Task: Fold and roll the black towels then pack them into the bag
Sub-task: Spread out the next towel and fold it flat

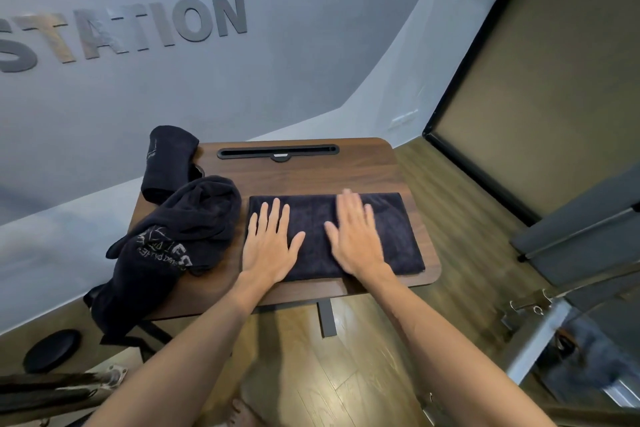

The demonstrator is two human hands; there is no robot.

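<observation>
Left hand point(268, 246) and right hand point(353, 236) press flat on a folded black towel point(391, 236) lying on a wooden table point(311, 173).

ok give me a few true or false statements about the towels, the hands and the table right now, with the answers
1. Both hands lie flat on the folded black towel. True: the left hand and right hand rest on it, fingers straight.
2. The folded towel is already rolled up. False: it lies flat as a rectangle.
3. A black bag with pale printed lettering lies left of the folded towel. True.
4. The rolled towel lies at the table's right edge. False: it sits at the far left corner of the wooden table.
5. The right hand grips a towel corner. False: it lies open on the towel.
</observation>
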